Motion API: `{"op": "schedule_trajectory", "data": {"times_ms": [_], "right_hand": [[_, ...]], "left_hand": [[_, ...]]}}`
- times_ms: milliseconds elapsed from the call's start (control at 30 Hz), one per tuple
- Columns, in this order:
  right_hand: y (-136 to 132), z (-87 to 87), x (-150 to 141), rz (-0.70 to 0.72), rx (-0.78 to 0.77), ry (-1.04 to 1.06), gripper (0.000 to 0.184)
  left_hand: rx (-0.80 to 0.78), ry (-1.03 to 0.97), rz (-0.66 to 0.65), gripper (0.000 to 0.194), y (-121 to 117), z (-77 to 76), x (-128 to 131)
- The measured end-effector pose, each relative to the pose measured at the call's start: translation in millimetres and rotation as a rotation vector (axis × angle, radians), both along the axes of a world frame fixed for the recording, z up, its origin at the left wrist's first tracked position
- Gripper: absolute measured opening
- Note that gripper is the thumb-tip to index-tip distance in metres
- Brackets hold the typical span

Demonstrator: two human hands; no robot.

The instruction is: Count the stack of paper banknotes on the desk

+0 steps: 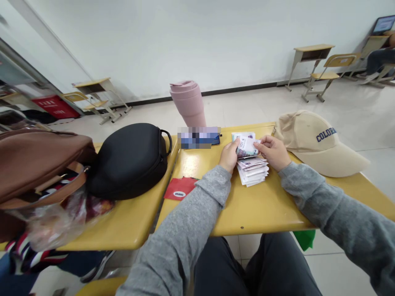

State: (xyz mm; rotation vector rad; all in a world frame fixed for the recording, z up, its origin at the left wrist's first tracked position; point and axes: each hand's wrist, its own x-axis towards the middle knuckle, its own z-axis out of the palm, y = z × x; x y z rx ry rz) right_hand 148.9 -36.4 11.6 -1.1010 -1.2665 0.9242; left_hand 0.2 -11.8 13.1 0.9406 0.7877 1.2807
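Observation:
My left hand (228,157) is closed on a few banknotes (244,144), its thumb lying along their left edge. My right hand (274,153) pinches the right side of the same notes between thumb and fingers. Just below, on the yellow desk, rests a thick stack of folded or bundled paper notes (253,173), fanned unevenly. Behind the held notes another note (243,134) shows; whether it is in my hand or on the desk I cannot tell. A red pouch or packet (179,188) lies to the left of my left forearm.
A pink tumbler (189,102) stands at the desk's back edge beside a phone (215,139), partly blurred out. A beige cap (311,139) sits on the right. On the adjoining left desk are a black case (129,160), a brown bag (40,160) and a clear plastic bag (55,222).

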Motion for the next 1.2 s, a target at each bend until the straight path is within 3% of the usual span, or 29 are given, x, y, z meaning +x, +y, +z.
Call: {"op": "schedule_trajectory", "data": {"times_ms": [1200], "right_hand": [[-1.8, 2.5, -3.3, 0.057, -0.013, 0.093, 0.031]], "left_hand": [[-0.012, -0.021, 0.008, 0.031, 1.2, -0.9, 0.6]]}}
